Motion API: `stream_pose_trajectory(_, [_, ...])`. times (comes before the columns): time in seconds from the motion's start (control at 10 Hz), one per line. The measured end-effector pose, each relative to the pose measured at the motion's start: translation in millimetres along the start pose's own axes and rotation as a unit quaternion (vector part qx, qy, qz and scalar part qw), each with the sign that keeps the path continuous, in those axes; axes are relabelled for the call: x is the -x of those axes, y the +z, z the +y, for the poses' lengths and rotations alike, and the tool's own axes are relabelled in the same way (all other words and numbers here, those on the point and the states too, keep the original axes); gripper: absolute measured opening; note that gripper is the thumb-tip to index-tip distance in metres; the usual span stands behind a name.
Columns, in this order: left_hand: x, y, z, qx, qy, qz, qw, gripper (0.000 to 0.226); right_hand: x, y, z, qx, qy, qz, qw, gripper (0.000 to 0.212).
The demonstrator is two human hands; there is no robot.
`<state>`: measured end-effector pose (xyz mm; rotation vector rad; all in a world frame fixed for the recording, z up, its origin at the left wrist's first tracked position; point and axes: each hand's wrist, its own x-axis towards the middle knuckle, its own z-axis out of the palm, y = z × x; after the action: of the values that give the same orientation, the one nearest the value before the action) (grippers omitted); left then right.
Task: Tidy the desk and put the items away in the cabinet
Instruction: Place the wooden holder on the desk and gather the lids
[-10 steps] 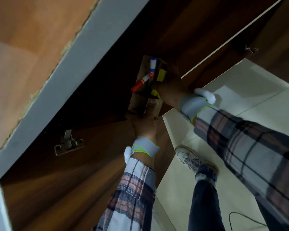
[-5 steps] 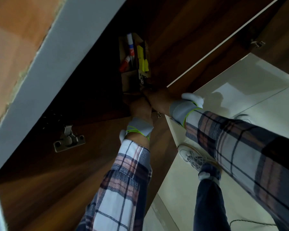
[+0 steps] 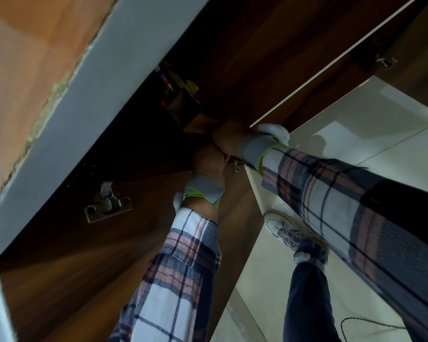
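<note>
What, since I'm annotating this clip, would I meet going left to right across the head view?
The silver hinge, markers, right hand, white shoe, small hinge at upper right.

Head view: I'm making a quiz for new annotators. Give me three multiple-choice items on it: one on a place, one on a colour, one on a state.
1. Where is the cardboard box of markers? A on the floor; B inside the cabinet; C on a chair.
2. What colour is the cord on the grey wristbands? A red; B neon green; C black.
3. The cabinet is: A open; B shut; C taped over.
Answers: 1 B, the box sits in the dark interior beyond the left hand and right hand; 2 B, green loops cross each band; 3 A, both arms reach inside.
</note>
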<state>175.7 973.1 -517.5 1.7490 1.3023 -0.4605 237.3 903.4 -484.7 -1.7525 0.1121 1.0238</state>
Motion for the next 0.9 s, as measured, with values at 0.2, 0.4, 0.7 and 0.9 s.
stream_pose_trajectory(0.2, [67, -4, 4, -0.205, 0.042, -0.023, 0.978, 0.040, 29, -5, 27, 0.058, -0.057, 0.009, 0.997, 0.044])
stream_pose_trajectory(0.4, [122, 5, -30, -0.085, 0.066, -0.015, 0.994, 0.021, 76, -10, 62, 0.164, -0.032, -0.033, 0.985, 0.039])
stream_pose_trajectory(0.7, [199, 11, -59, -0.142, 0.212, -0.109, 0.961, 0.021, 166, -19, 85, 0.091, 0.032, 0.005, 0.995, 0.037])
stream_pose_trajectory(0.9, [269, -4, -31, -0.063, 0.206, -0.096, 0.972, 0.046, 239, -51, 58, 0.041, -0.014, 0.061, 0.997, 0.029])
